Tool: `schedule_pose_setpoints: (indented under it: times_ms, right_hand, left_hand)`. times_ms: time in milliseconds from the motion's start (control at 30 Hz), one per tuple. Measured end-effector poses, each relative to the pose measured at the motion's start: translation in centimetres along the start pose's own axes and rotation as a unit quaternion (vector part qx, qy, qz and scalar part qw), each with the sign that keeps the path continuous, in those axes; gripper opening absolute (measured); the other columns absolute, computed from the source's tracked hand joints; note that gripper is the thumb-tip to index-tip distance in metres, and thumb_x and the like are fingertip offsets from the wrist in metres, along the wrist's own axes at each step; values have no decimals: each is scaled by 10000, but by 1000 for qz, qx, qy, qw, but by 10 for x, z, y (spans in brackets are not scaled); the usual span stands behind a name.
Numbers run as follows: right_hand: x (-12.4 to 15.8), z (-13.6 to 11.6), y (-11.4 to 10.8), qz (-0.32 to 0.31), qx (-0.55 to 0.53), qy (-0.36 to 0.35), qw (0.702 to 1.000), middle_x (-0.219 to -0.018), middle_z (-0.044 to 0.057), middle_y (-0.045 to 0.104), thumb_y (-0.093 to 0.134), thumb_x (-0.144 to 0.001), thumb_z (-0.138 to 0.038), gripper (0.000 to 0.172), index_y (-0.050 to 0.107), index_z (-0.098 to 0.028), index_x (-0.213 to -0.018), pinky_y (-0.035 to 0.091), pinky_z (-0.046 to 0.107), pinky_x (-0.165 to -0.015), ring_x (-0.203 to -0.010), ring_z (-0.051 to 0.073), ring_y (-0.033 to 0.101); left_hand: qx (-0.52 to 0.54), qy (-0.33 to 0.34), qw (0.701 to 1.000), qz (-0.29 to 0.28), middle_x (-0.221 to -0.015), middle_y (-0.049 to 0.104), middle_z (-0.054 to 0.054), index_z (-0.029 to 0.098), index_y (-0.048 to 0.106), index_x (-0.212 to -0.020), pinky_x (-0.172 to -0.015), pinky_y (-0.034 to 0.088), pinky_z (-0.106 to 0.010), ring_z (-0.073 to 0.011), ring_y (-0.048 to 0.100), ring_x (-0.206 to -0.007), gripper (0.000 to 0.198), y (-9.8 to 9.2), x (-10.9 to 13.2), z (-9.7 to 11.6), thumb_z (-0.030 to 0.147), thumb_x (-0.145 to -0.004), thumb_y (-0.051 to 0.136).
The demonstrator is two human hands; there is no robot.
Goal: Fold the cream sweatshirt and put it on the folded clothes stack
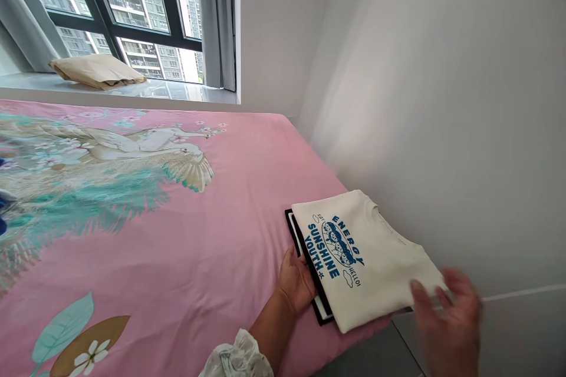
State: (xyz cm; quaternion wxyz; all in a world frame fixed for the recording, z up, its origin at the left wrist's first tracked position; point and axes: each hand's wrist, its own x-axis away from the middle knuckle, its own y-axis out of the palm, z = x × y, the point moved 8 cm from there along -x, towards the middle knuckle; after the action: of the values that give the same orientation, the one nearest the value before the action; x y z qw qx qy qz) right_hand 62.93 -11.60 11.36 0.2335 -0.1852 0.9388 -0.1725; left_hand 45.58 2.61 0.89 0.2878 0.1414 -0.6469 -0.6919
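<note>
Right hand (pixel 446 312) blurred — shirt (pixel 367 259) covers dark garment (pixel 306 254).

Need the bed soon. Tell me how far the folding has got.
Done: the cream T-shirt lies folded on a black folded garment at the bed's edge. In hand: left hand at the stack's side, right hand, blurred, by the shirt's corner. Left: possibly something blue at the bed's far side.

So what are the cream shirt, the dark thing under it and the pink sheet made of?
Cream shirt: soft matte knit, likely cotton; limp folds, ribbed collar. Dark thing: black with white edging, perhaps folded fabric; too little shows. Pink sheet: smooth thin woven cloth, printed, few creases.
</note>
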Motion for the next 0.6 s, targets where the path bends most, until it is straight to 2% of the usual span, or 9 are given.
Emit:
schedule_pose_setpoints:
  times_ms: [33, 67, 133, 200, 267, 333, 467, 533, 600]
  right_hand:
    - [12, -31, 15, -33, 39, -86, 995, -1318, 149, 462, 592, -762, -498, 663, 424, -187, -1323, 455, 536, -942, -1144, 322, 507]
    - [30, -61, 41, -110, 68, -183, 974, -1303, 131, 485, 553, -801, -444, 571, 445, -203, -1306, 439, 519, -970, -1165, 305, 496]
    - [67, -98, 88, -208, 138, -309, 918, -1359, 139, 458, 497, -828, -318, 558, 391, -185, -1359, 385, 504, -1028, -1265, 298, 410]
    - [90, -100, 129, -263, 254, -329, 871, -1428, 172, 389, 537, -760, -218, 664, 357, -168, -1397, 376, 519, -1013, -1330, 330, 321]
    - [97, -85, 155, -296, 358, -300, 834, -1480, 199, 299, 580, -683, -155, 781, 331, -170, -1423, 389, 534, -965, -1357, 365, 264]
    - [96, -72, 167, -310, 419, -279, 806, -1506, 201, 234, 568, -687, -114, 803, 304, -189, -1442, 401, 528, -931, -1365, 368, 254]
    - [83, -68, 165, -306, 473, -269, 781, -1501, 181, 247, 429, -787, -50, 698, 291, -208, -1452, 442, 497, -895, -1354, 339, 303]
    - [73, -70, 161, -308, 464, -260, 789, -1489, 161, 288, 378, -792, -31, 683, 302, -198, -1450, 465, 471, -895, -1343, 315, 337]
    - [62, -71, 156, -307, 430, -256, 809, -1474, 127, 337, 332, -773, -12, 699, 298, -175, -1452, 472, 428, -925, -1330, 268, 372]
  left_hand:
    - [9, 2, 1000, -11, -1201, 630, -212, 38, 498, -1271, -1060, 341, -499, -333, 551, -1174, 690, 0, 0, 0, 577, -849, 416]
    - [16, 4, 1000, -20, -1201, 629, -211, 36, 492, -1277, -1067, 333, -492, -328, 547, -1180, 682, 0, 1, 0, 566, -854, 415]
    - [27, 6, 999, -31, -1199, 632, -201, 41, 485, -1286, -1080, 319, -467, -313, 540, -1191, 680, 1, 2, 1, 562, -856, 412]
    - [35, -4, 999, -39, -1208, 630, -187, 55, 488, -1289, -1089, 306, -450, -303, 531, -1202, 682, 5, 3, 1, 574, -853, 406]
    - [36, -22, 998, -45, -1223, 622, -178, 76, 497, -1286, -1092, 297, -448, -303, 524, -1208, 690, 9, 4, 1, 597, -844, 402]
    - [32, -34, 998, -51, -1231, 618, -170, 99, 504, -1286, -1091, 292, -454, -304, 524, -1206, 678, 9, 3, 1, 601, -840, 404]
    - [18, -33, 998, -40, -1210, 634, -134, 155, 531, -1262, -1074, 307, -460, -284, 553, -1171, 537, -5, -3, 0, 495, -859, 427]
    - [11, -34, 999, -10, -1173, 652, -122, 163, 572, -1205, -1052, 334, -463, -279, 580, -1130, 465, -15, -10, -2, 436, -848, 451]
    - [1, -35, 999, 24, -1126, 670, -121, 150, 610, -1139, -1031, 362, -460, -278, 599, -1096, 409, -17, -19, -4, 380, -829, 476]
